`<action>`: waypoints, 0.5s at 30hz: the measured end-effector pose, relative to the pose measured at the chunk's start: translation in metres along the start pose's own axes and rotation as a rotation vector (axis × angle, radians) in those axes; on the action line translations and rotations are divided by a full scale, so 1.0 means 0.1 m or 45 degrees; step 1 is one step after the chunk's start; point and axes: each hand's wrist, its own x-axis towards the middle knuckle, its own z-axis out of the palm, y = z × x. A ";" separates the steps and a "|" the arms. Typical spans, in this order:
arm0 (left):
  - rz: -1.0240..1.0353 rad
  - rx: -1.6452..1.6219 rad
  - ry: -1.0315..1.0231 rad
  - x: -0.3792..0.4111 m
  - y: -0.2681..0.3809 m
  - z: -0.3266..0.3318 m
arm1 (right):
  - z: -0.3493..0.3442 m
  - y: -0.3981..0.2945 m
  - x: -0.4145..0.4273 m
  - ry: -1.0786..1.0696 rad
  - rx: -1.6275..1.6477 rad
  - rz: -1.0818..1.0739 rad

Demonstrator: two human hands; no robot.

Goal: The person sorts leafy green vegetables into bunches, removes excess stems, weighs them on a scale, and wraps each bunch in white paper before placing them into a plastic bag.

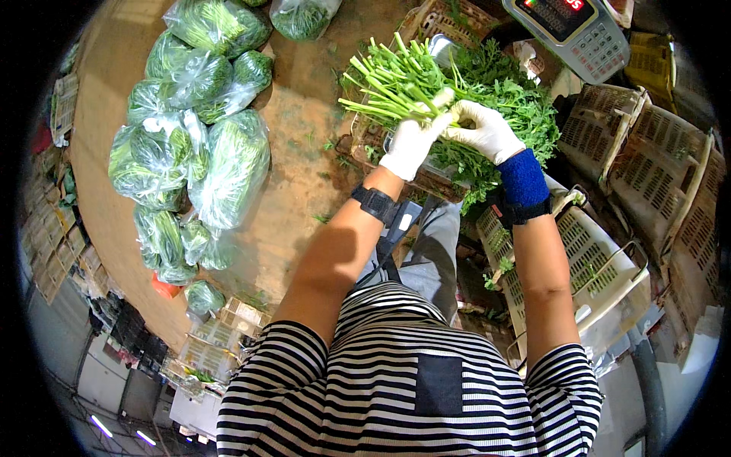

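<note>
A large heap of leafy greens with cut pale stems [394, 80] lies before me over a plastic crate [365, 137], stems to the left and leaves to the right. My left hand [414, 143], in a white glove, is closed around some stems at the middle of the heap. My right hand [485, 128], also gloved in white, meets it there; its thumb and fingers pinch at the stems beside the left fingertips. Its fingertips partly overlap the stems, so the exact grip is hard to see. A blue wristband [522, 177] is on my right wrist.
Several clear plastic bags of greens [228, 171] lie on the brown floor to the left. A digital scale's display and keypad unit [577, 37] is at the upper right. White plastic crates [605, 263] stand along the right, with stacked slatted crates [657, 160] behind them.
</note>
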 end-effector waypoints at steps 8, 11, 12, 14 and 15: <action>-0.364 -0.830 0.303 -0.03 0.16 -0.21 | -0.06 0.15 -0.30 0.637 -1.301 0.399; -0.309 -0.818 0.298 -0.14 0.19 -0.26 | -0.04 0.22 -0.38 0.724 -1.324 0.457; -0.291 -0.753 0.307 -0.16 0.20 -0.28 | -0.02 0.22 -0.39 0.754 -1.315 0.432; -0.279 -0.642 0.332 -0.22 0.25 -0.33 | -0.02 0.30 -0.40 0.788 -1.311 0.424; -0.309 -0.618 0.338 -0.26 0.31 -0.36 | -0.02 0.29 -0.41 0.806 -1.286 0.392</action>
